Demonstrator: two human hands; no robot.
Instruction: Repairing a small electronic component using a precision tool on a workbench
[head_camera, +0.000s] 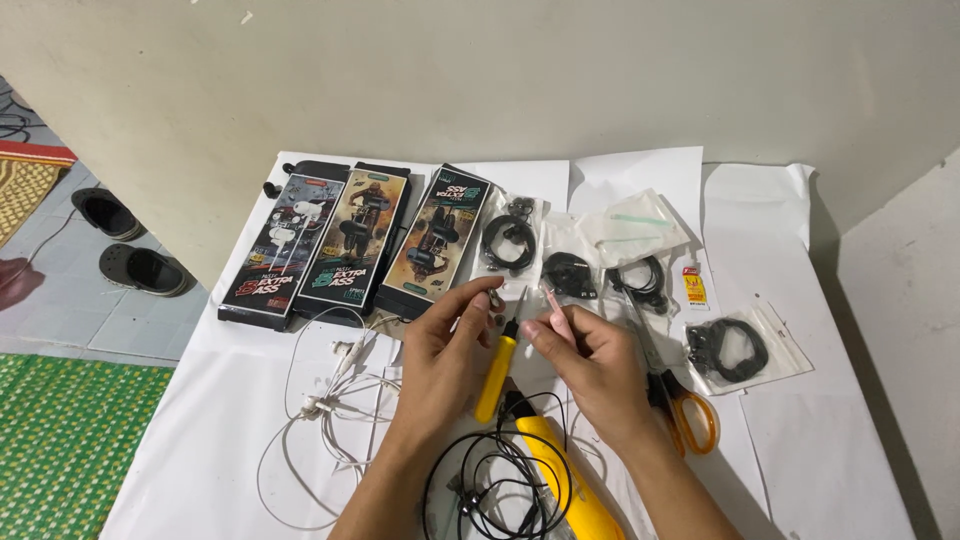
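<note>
Two bare hands meet over the middle of a white-covered bench (860, 450). The left hand (450, 350) has its fingers curled, thumb and forefinger pinched close near the top of a small yellow-handled tool (497, 375), which stands tilted between the two hands with its dark tip up; whether the grip actually closes on the tool or on something tiny beside it, I cannot tell. The right hand (590, 365) pinches a thin pink piece (556, 305) between thumb and forefinger, its grip closed on it, just beside the tool's tip.

Below the hands lies a larger yellow tool (565, 475), with a tangle of black cable (480, 480) across it. White earphones (335, 385) sprawl to the left. Orange-handled scissors (685, 410) lie right of the right hand. Farther back, three long earphone boxes (350, 245) sit side by side, and clear bags of black earphone parts (510, 240) spread across to the right, with a small glue tube (695, 285) among them. Off the bench, dark sandals (140, 268) rest on the floor.
</note>
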